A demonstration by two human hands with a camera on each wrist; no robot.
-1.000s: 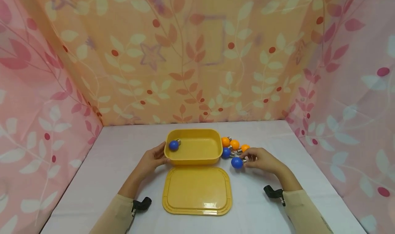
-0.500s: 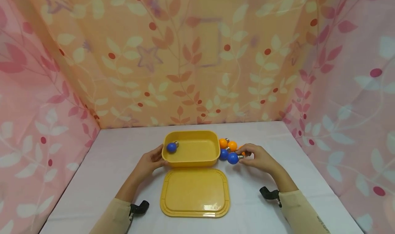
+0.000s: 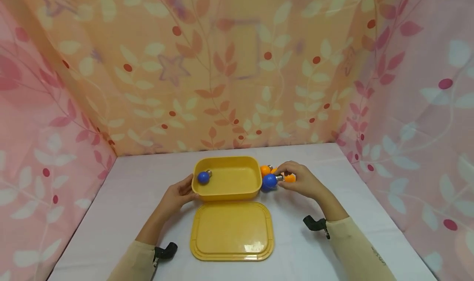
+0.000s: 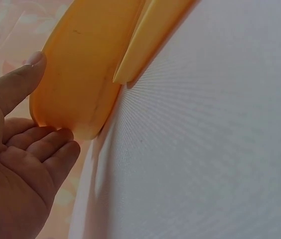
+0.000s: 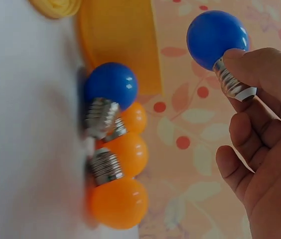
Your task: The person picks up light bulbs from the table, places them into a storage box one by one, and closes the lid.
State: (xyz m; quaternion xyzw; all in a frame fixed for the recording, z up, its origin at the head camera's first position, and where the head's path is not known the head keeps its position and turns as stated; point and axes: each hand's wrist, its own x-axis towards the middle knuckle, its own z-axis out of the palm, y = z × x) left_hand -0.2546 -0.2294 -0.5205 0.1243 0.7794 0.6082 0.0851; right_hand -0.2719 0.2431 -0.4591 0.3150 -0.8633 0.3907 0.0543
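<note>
On white cloth (image 3: pixel 296 248), I have a smooth, round-cornered yellow box (image 3: pixel 235 178) just beyond a flat, glossy lid (image 3: pixel 231 229), my left hand (image 3: pixel 179 195) holding the box's left end between thumb and curled fingers. My right hand (image 3: pixel 301 181) pinches the ridged metal base (image 5: pixel 228 83) of a shiny, globe-shaped blue bulb (image 5: pixel 215 39), lifted just beside the box's right end.
</note>
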